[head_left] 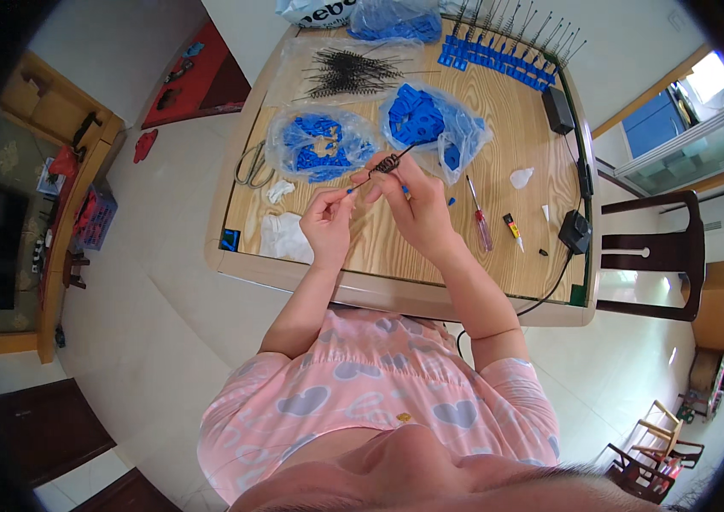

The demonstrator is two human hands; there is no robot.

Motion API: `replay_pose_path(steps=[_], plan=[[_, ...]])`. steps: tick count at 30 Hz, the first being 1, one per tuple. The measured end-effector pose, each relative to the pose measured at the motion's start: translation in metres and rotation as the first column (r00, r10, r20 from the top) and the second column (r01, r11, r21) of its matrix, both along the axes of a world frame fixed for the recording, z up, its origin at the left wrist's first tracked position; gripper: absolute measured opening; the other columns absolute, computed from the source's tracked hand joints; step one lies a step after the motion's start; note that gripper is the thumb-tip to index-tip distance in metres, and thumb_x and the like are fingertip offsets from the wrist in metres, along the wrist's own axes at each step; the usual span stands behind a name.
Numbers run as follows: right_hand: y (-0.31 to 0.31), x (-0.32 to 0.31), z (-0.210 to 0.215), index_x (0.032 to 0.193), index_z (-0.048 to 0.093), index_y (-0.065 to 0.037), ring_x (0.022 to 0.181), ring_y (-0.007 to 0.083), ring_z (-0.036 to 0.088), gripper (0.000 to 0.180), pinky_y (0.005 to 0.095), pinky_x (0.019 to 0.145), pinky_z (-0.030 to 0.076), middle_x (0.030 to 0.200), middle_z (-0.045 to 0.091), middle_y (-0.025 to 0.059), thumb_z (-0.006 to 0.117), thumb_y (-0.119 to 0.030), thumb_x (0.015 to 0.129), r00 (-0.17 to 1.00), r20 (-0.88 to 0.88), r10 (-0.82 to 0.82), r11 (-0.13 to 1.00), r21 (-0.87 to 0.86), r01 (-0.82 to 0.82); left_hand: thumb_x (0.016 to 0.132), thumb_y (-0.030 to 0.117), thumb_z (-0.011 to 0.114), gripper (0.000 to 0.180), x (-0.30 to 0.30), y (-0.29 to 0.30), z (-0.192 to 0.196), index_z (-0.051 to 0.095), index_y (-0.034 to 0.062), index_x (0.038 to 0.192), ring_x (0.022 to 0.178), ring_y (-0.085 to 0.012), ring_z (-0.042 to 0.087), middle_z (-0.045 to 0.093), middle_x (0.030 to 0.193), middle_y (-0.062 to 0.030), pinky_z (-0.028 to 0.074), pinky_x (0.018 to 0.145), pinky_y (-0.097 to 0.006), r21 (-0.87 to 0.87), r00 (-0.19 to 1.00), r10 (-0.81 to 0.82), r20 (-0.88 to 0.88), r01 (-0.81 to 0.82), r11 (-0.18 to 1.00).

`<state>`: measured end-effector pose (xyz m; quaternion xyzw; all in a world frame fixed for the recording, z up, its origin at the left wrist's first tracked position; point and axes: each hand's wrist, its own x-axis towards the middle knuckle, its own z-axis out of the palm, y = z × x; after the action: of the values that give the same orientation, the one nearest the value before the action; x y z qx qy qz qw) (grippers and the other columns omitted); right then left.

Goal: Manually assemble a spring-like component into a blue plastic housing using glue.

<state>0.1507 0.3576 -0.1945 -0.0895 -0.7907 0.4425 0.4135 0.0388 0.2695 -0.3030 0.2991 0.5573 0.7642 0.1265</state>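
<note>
Over the near middle of the table, my right hand [420, 209] grips a black coil spring [388, 163] with a thin straight end sticking out toward the far right. Close beside it, my left hand [326, 226] pinches a small blue piece [350, 191] at the spring's other thin end. Whether the two parts are joined is too small to tell. Just beyond my hands lie an open plastic bag of small blue pieces [302, 141] and another bag with larger blue parts [414, 115]. Farther back, a pile of black springs [349, 72] rests on clear plastic.
Blue blocks with upright springs [499, 61] form a row at the far right. A screwdriver [481, 224], a small glue tube [512, 229] and a black adapter [575, 230] with a cable lie on the right. Scissors [253, 166] and white tissue [283, 236] lie left. A dark chair [652, 253] stands right.
</note>
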Motion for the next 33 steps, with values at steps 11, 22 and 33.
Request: replay_pose_path(steps=[11,22,33], plan=[[-0.001,0.002,0.008,0.105,0.049,0.005,0.069,0.0169,0.068,0.014,0.0279,0.062,0.052,0.087,0.069,0.0143,0.049,-0.003,0.092,1.000,-0.012,0.013,0.992,-0.129,-0.015,0.079,-0.008,0.066,0.008,-0.001,0.007,0.009,0.063,-0.0025,0.084,0.067,-0.0047,0.050,0.056,0.083,-0.0017,0.040,0.059,-0.018,0.020,0.998,0.019,-0.068,-0.018,1.000],[0.001,0.000,0.005,0.105,0.049,0.003,0.065,0.0127,0.064,0.014,0.0263,0.060,0.051,0.088,0.070,0.0122,0.048,-0.006,0.094,0.999,0.046,0.008,0.976,-0.219,0.002,0.080,-0.003,0.068,0.005,0.009,0.005,0.003,0.064,-0.0017,0.083,0.064,-0.0027,0.047,0.056,0.079,0.0000,0.039,0.057,-0.017,-0.020,0.999,0.025,-0.020,-0.026,0.999],[0.006,0.007,-0.045,0.099,0.051,0.003,0.063,0.0115,0.063,0.013,0.0249,0.059,0.049,0.084,0.069,0.0109,0.049,-0.010,0.096,0.969,0.243,-0.032,0.963,-0.252,0.095,0.081,0.001,0.068,0.004,0.025,0.001,-0.052,0.065,0.0006,0.082,0.060,-0.0035,0.052,0.058,0.069,0.0015,0.041,0.054,-0.018,-0.217,0.973,-0.104,0.204,0.149,0.965]])
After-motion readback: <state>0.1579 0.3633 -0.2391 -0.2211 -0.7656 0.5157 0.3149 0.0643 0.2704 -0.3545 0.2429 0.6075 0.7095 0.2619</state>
